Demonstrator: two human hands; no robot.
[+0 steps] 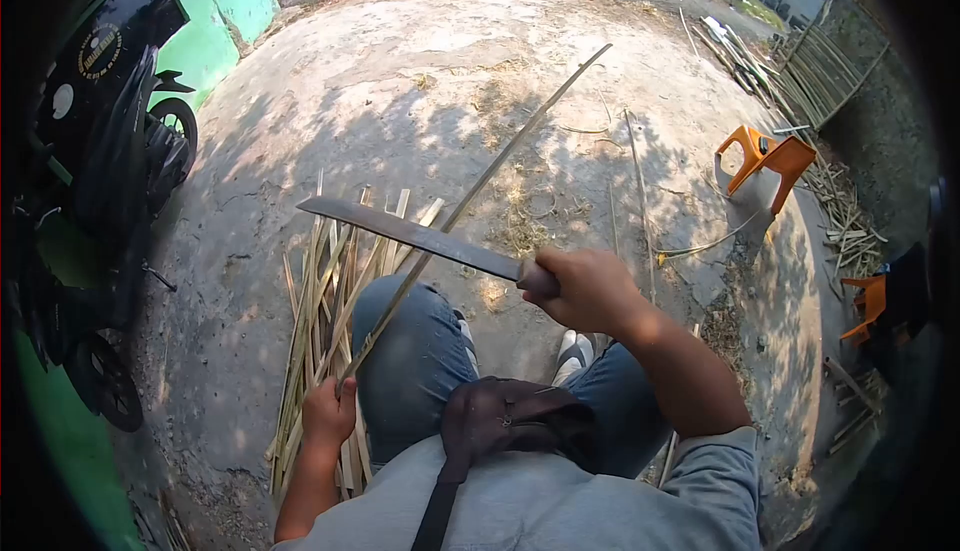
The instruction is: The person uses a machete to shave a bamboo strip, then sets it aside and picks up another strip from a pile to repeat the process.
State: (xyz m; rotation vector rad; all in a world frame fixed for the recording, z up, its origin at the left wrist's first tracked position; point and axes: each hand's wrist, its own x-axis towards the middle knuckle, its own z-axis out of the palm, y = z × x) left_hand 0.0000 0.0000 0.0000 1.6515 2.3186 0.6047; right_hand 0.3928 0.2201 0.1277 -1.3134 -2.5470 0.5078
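My right hand [585, 296] is closed round the wooden handle of a machete [430, 239], whose long dark blade points left. Crossing the blade is a long thin bamboo strip [520, 141], which slants from lower left up to the far right. Its near end is gripped in my left hand [328, 409], low beside my knee. The blade overlaps the strip a little above my knee in this view. Under and beside my left hand lies a bundle of split bamboo strips [310, 321] on the ground.
An orange plastic stool [765, 163] stands at the right with a small dark object on it. Motorcycles [110, 171] are parked along the left. Loose bamboo strips [640, 191] lie on the concrete ahead, and a pile of bamboo scraps [850, 226] lines the right wall.
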